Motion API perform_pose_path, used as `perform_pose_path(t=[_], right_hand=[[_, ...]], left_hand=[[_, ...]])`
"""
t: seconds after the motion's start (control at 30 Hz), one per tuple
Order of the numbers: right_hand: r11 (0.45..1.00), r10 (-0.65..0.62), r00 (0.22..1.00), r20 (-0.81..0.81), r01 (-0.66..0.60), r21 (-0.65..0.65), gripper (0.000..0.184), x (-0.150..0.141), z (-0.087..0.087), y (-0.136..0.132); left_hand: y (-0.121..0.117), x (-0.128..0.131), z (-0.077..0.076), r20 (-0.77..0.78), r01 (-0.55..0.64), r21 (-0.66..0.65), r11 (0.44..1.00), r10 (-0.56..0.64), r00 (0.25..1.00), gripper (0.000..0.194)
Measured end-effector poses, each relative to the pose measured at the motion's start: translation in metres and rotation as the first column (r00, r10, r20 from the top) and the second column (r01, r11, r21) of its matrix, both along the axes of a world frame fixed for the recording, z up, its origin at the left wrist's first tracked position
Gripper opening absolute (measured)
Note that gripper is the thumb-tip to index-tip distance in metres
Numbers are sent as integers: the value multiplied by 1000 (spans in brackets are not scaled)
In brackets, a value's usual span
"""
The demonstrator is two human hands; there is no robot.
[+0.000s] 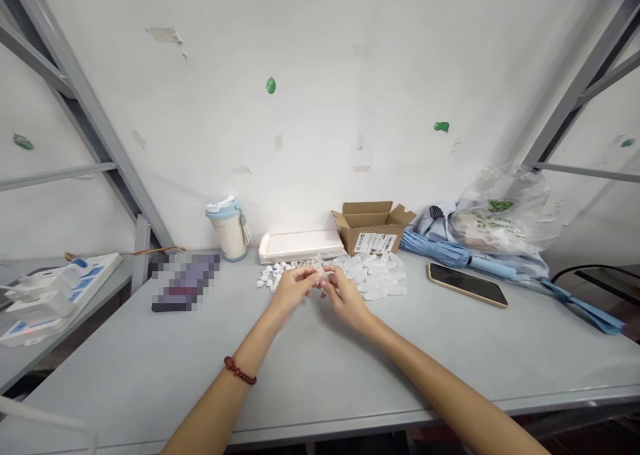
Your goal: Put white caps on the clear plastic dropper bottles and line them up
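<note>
My left hand [294,290] and my right hand [345,295] meet over the middle of the grey table, fingertips pinched together on a small whitish piece [323,275]. Its exact shape is mostly hidden by my fingers. Just left of my left hand lie small white caps [270,276] in a loose cluster. A heap of translucent white flat plastic pieces [383,275] spreads out to the right of my right hand. Behind my fingertips is a tangle of thin whitish strands [314,260], partly covered. A red beaded bracelet circles my left wrist.
Along the wall stand a white and blue bottle [229,232], a stack of white trays [303,244] and an open cardboard box [376,225]. A folded blue umbrella [450,252], a phone [467,284] and a plastic bag [505,208] lie right. Power strips [65,295] sit left.
</note>
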State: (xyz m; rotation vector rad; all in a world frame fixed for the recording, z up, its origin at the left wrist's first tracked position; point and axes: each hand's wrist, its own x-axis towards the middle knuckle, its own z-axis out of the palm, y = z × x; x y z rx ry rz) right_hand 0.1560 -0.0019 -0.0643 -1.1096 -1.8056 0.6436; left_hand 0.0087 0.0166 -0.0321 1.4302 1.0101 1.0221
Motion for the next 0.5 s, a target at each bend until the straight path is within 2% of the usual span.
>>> perform_pose_path(t=[0.27, 0.5], right_hand=[[999, -30, 1000, -6, 30, 22, 23, 0, 1, 1], [1000, -28, 998, -54, 28, -3, 17, 0, -1, 1]], left_hand=[[3, 0, -5, -95, -58, 146, 988, 73, 993, 35], [0, 3, -3, -69, -41, 136, 990, 51, 996, 31]])
